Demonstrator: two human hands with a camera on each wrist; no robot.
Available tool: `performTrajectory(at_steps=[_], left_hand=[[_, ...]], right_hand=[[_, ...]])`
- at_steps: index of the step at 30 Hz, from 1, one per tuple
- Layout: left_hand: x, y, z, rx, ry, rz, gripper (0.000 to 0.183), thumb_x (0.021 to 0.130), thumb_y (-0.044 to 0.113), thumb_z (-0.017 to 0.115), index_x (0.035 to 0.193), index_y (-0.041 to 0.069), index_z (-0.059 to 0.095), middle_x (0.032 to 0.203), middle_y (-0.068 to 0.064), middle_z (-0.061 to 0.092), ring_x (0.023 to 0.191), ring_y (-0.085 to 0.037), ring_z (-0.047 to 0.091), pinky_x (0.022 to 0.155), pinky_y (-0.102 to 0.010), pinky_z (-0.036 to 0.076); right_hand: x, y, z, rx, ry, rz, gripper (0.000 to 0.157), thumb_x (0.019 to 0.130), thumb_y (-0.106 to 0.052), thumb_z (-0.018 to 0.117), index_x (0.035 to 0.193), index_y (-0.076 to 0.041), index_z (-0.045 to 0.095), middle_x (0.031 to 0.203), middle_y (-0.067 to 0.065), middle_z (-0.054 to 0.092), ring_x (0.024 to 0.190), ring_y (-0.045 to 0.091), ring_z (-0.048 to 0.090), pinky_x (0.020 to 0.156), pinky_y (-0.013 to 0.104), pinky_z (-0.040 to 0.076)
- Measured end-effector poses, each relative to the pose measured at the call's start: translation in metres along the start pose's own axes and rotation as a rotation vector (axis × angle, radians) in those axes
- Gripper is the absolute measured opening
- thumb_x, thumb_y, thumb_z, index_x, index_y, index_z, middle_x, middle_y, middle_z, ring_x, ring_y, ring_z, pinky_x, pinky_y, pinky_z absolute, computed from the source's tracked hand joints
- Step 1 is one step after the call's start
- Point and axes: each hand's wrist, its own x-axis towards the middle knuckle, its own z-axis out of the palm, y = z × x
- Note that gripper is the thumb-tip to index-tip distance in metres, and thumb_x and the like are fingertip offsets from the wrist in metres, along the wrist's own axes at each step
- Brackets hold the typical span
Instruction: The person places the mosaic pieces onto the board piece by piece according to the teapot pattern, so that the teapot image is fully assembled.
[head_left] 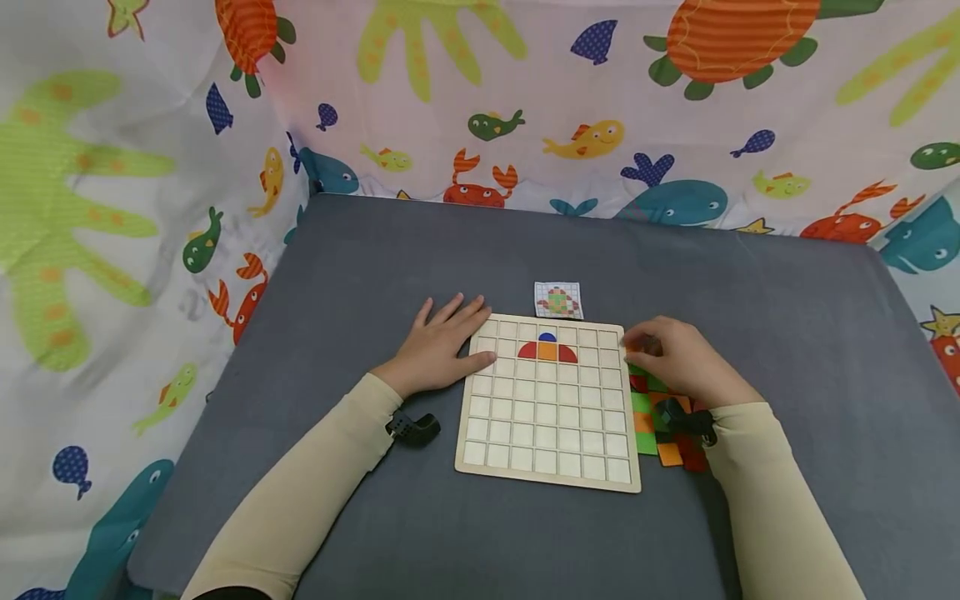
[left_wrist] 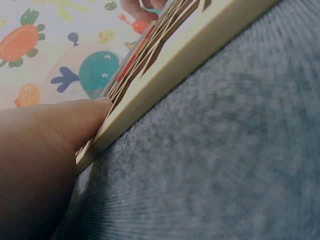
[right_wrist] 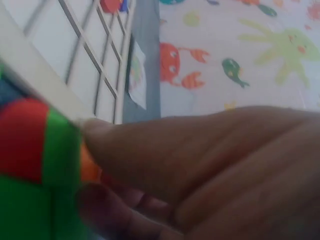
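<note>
A wooden grid board lies on the grey table. Near its top sit an orange square tile, two red quarter-round tiles beside it and a blue rounded tile above it. My left hand rests with spread fingers on the board's upper left corner, its thumb on the rim in the left wrist view. At the board's right edge my right hand has curled fingers, pinching an orange tile between thumb and fingertip. Below that hand is a pile of coloured tiles, partly hidden by the wrist.
A small card printed with a coloured grid pattern lies just beyond the board's top edge. Around the table hangs a white cloth printed with sea animals. The tile pile lies against the board's right side.
</note>
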Motion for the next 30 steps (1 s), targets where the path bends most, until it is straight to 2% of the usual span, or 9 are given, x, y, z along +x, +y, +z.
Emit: performTrajectory(at_steps=[5, 12, 18, 25, 30], left_hand=[[-0.001, -0.001, 0.000, 0.002, 0.012, 0.003, 0.081, 0.104, 0.069, 0.045, 0.170, 0.026, 0.023, 0.176, 0.008, 0.013, 0.164, -0.019, 0.003, 0.127, -0.057, -0.013], [0.000, 0.000, 0.000, 0.004, 0.007, 0.001, 0.082, 0.104, 0.070, 0.045, 0.170, 0.027, 0.022, 0.176, 0.008, 0.013, 0.164, -0.019, 0.003, 0.127, -0.057, -0.012], [0.000, 0.001, -0.001, 0.003, 0.004, 0.001, 0.082, 0.104, 0.069, 0.046, 0.170, 0.027, 0.023, 0.176, 0.008, 0.013, 0.164, -0.019, 0.003, 0.127, -0.058, -0.012], [-0.001, 0.002, -0.002, 0.008, 0.000, -0.005, 0.082, 0.104, 0.069, 0.046, 0.170, 0.026, 0.022, 0.176, 0.008, 0.013, 0.164, -0.019, 0.003, 0.127, -0.058, -0.012], [0.000, 0.003, -0.002, 0.001, -0.005, -0.009, 0.082, 0.104, 0.069, 0.046, 0.170, 0.027, 0.022, 0.176, 0.008, 0.013, 0.164, -0.019, 0.002, 0.127, -0.057, -0.013]], right_hand=[[-0.001, 0.010, -0.007, 0.004, -0.032, 0.058, 0.030, 0.100, -0.022, 0.075, 0.124, -0.005, 0.074, 0.114, 0.016, 0.065, 0.083, 0.024, 0.059, 0.067, 0.035, 0.053], [-0.003, 0.022, -0.014, 0.041, -0.074, 0.071, 0.030, 0.097, -0.024, 0.077, 0.117, -0.002, 0.072, 0.111, 0.016, 0.068, 0.083, 0.022, 0.061, 0.072, 0.035, 0.053], [-0.007, 0.026, -0.019, 0.061, -0.106, 0.089, 0.031, 0.096, -0.022, 0.078, 0.118, -0.001, 0.071, 0.109, 0.014, 0.070, 0.085, 0.022, 0.061, 0.074, 0.035, 0.053], [-0.007, 0.027, -0.020, 0.040, -0.106, 0.092, 0.028, 0.096, -0.022, 0.079, 0.115, -0.001, 0.073, 0.099, 0.009, 0.071, 0.085, 0.022, 0.060, 0.074, 0.034, 0.051], [-0.012, 0.026, -0.027, 0.041, -0.084, 0.102, 0.020, 0.097, -0.021, 0.077, 0.108, -0.005, 0.076, 0.092, 0.005, 0.070, 0.083, 0.022, 0.060, 0.069, 0.033, 0.051]])
